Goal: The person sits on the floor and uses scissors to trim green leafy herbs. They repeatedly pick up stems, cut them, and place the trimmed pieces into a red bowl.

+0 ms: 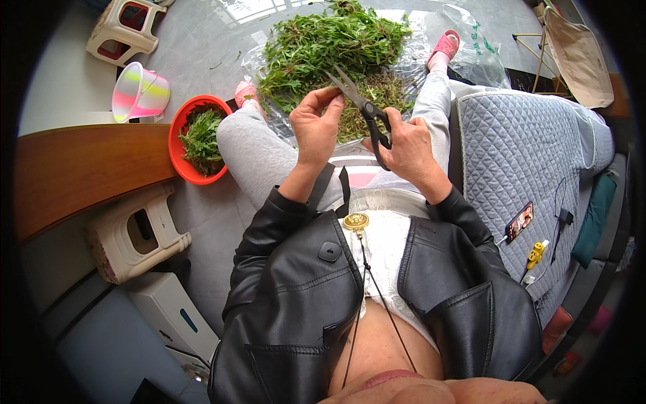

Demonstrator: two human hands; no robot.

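My right hand holds black-handled scissors, their blades slightly apart and pointing up and left over the greens. The thumb and forefinger of my left hand are pinched together beside the blades; whether a small stem is between them cannot be made out. Beyond both hands, a large heap of leafy green plants with roots and stems lies on clear plastic sheeting on the floor. Nearer to me is a looser pile of brownish-green trimmings. At my left knee, a red basin holds more leafy greens.
A multicoloured bucket and a plastic stool stand upper left, another stool lower left. On the right, a quilted grey cover bears a phone, a yellow plug adapter and cables. A folding chair is upper right.
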